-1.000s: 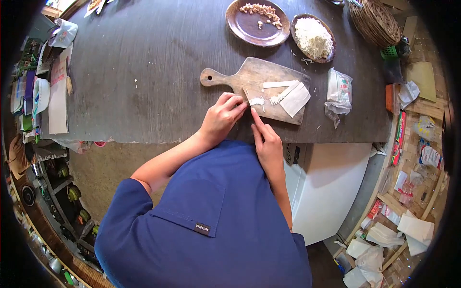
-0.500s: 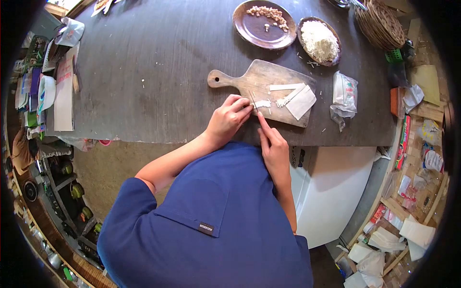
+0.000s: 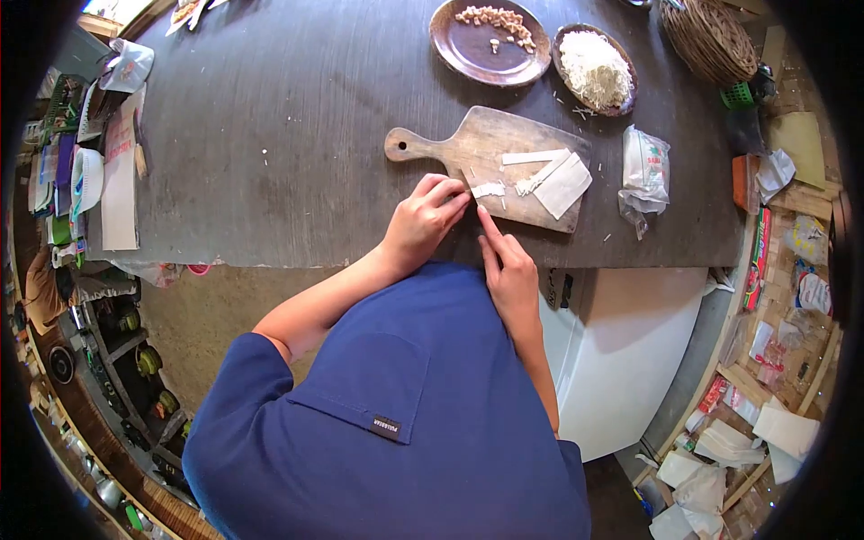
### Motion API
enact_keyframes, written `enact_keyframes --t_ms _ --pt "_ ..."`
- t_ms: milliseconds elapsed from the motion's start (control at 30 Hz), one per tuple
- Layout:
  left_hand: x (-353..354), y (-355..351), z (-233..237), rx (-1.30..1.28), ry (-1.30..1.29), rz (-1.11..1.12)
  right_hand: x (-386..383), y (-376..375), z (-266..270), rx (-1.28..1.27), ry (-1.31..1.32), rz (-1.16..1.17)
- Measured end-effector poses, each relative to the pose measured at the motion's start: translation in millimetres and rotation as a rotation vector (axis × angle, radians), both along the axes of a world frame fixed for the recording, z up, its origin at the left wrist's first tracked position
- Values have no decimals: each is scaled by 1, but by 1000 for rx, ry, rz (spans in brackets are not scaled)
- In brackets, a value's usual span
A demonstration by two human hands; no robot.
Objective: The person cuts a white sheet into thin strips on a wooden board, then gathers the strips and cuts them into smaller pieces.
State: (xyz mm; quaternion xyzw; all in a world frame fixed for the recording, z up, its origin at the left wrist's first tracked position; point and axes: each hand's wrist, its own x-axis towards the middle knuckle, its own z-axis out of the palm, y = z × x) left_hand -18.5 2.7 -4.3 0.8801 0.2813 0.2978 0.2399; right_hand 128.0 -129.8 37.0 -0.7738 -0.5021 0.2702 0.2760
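On the wooden cutting board [image 3: 540,135], my right hand [image 3: 511,274] grips a thin knife [image 3: 472,185], its forefinger stretched along the blade and the handle hidden. The blade stands on the board just beside the fingertips of my left hand [image 3: 421,220]. Those fingers are bent and pressed together on the end of a white strip, which they mostly cover. Right of the blade lie short cut white pieces [image 3: 489,189]. Further right on the board are a flat white sheet [image 3: 564,185], a long white strip [image 3: 531,157] and a small heap of thin slivers [image 3: 527,186].
Behind the board stand a brown plate [image 3: 463,65] with small tan cubes and a bowl heaped with white shreds [image 3: 596,70]. A plastic packet [image 3: 645,171] lies to the right. Woven trays [image 3: 711,40] are stacked at the far right. Cardboard [image 3: 120,193] lies at the left edge.
The view has shifted slightly, so the board and plates sit a little higher and further left. Both hands stay at the same spot on the board, with the knife close to the left fingertips.
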Motion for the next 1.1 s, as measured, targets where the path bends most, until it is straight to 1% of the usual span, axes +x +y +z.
enact_keyframes --t_ms 67,200,267,400,533,600,700,900,1000,1100 --pt "-1 0 -1 -2 7 26 -1 7 -5 80 7 10" --pt "-1 1 -1 9 1 14 0 10 -6 117 11 10" --pt "-3 3 0 8 4 14 -2 3 1 21 -6 8" --pt "-2 1 0 5 13 6 -1 3 -1 -10 -45 9" --pt "-3 1 2 -15 23 7 -1 6 -7 51 -28 10" --pt "-4 4 6 14 30 3 -2 5 -5 77 -3 14" --pt "-6 3 2 21 34 -6 -4 -3 0 9 -35 18" --pt "-4 1 3 32 30 20 -3 7 -4 47 -48 21" --pt "-7 3 2 68 33 24 -3 6 -3 70 -2 30" --pt "-7 2 1 54 13 12 -4 2 -1 26 -46 27"
